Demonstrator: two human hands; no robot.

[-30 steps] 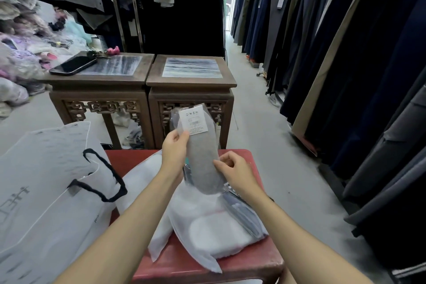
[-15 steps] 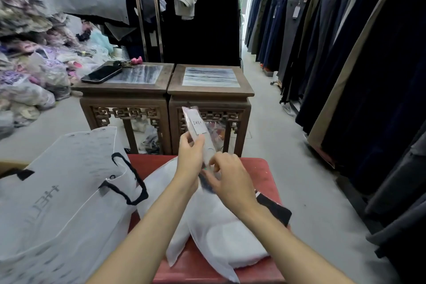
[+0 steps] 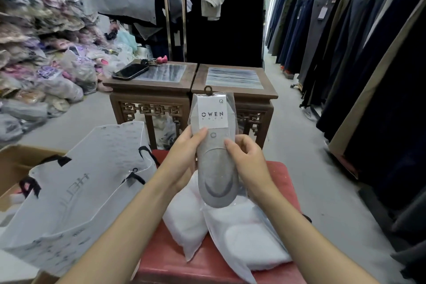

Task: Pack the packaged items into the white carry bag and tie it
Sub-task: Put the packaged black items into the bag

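head-worn, wide-angle | faces forward-down | close on sock pack | aisle beyond

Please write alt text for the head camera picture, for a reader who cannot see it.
The left hand and right hand hold a grey Owen sock pack upright over white packaged garments on a red stool. A white carry bag lies at the left.
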